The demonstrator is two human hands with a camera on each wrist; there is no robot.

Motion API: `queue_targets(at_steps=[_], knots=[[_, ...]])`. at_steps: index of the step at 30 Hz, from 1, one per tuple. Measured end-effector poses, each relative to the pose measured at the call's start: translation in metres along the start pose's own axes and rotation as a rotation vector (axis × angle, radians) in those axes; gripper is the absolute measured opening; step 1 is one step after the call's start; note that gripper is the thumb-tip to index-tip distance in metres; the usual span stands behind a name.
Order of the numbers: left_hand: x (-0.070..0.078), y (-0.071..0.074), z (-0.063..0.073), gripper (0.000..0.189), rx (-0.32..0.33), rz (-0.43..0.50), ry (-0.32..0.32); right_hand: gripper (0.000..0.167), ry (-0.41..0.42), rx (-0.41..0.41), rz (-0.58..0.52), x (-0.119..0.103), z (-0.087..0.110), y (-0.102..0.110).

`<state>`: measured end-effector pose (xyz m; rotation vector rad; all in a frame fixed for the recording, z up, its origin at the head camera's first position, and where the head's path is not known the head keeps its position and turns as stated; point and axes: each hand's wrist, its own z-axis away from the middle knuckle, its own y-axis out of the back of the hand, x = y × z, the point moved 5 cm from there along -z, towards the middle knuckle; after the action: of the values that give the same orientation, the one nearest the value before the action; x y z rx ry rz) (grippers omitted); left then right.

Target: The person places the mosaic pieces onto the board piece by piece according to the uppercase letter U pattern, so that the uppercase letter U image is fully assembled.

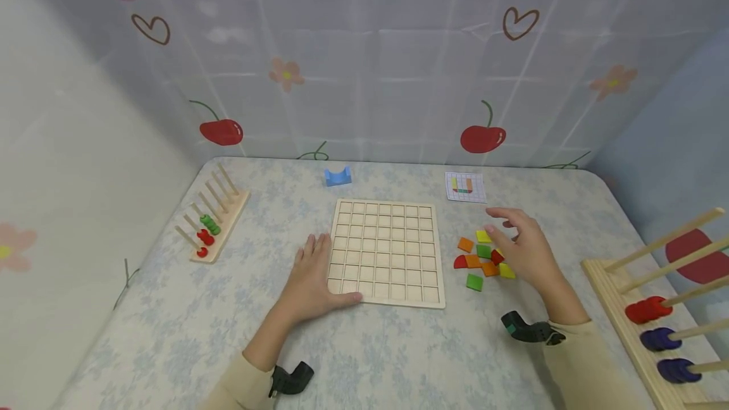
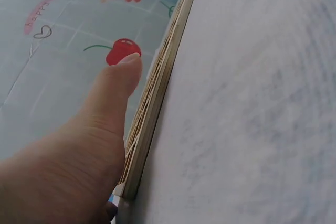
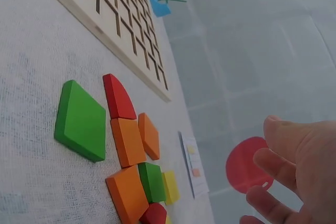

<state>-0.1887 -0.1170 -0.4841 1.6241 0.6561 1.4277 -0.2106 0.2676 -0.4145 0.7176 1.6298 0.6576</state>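
Note:
A square wooden grid board (image 1: 383,252) lies flat in the middle of the table. My left hand (image 1: 310,283) rests at its lower left corner, fingers straight along the left side and thumb on the front edge. In the left wrist view the thumb (image 2: 113,87) lies along the board's rim (image 2: 152,114). My right hand (image 1: 524,248) hovers over a pile of coloured tiles, thumb and fingers apart with nothing between them. The pile holds a green tile (image 3: 81,121), a red curved piece (image 3: 118,97), orange tiles (image 3: 127,141) and a yellow tile (image 1: 507,271).
Behind the pile lies a pattern card (image 1: 465,187) with a coloured U shape. A blue curved block (image 1: 338,176) sits behind the board. At left stands a small peg rack (image 1: 219,233) with beads; a larger peg rack (image 1: 615,315) stands at right.

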Motion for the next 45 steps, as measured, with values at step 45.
queue_targets(at_steps=[45], knots=[[0.001,-0.009,0.004,0.141,0.023,-0.195,-0.047,0.034,-0.190,-0.231,0.092,0.051,-0.027,-0.027]])
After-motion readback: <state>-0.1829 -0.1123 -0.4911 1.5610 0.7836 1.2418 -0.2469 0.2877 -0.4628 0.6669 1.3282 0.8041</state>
